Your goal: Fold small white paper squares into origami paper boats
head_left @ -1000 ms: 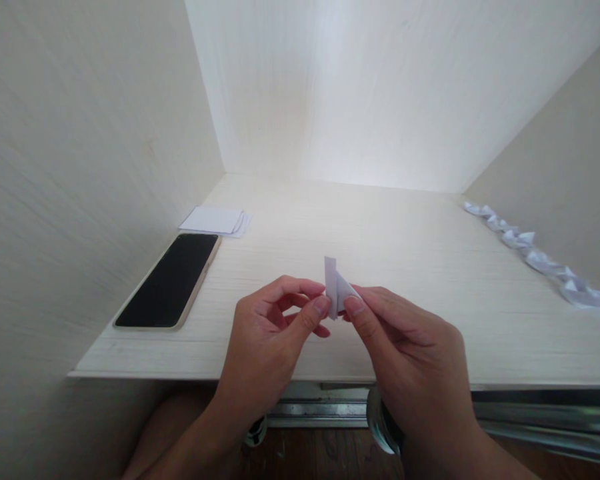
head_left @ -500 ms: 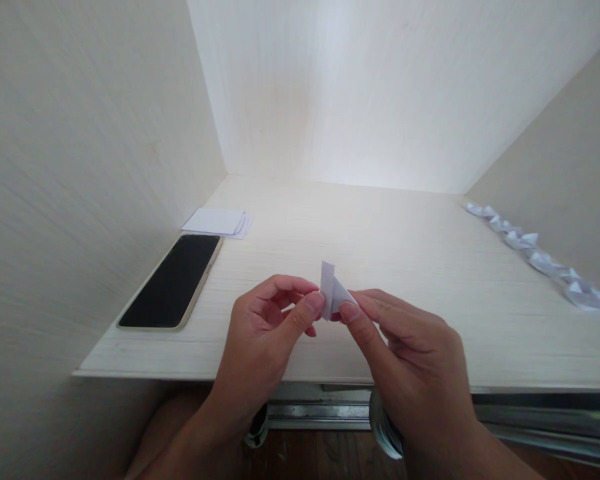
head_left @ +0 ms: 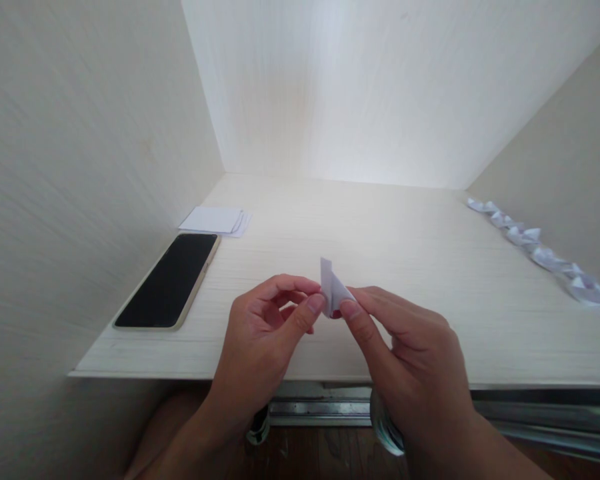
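Between my two hands is a small folded piece of white paper [head_left: 336, 291], held up over the front part of the table. It has a narrow upright strip on its left and a slanted, pointed flap on its right. My left hand [head_left: 270, 327] pinches the strip's lower left edge between thumb and index finger. With thumb and fingers closed, my right hand [head_left: 410, 353] grips the flap's lower right side. The fingertips behind the paper are partly hidden.
A phone [head_left: 170, 280] with a dark screen lies at the left, with a stack of white paper sheets [head_left: 213, 219] just behind it. Along the right wall runs a row of several small folded paper pieces [head_left: 547, 259]. Pale panels enclose the table [head_left: 290, 220] on three sides.
The folded paper has tilted slightly, and its strip and flap sit a little differently between my fingers. Both hands keep their pinch. The whole view has shifted slightly.
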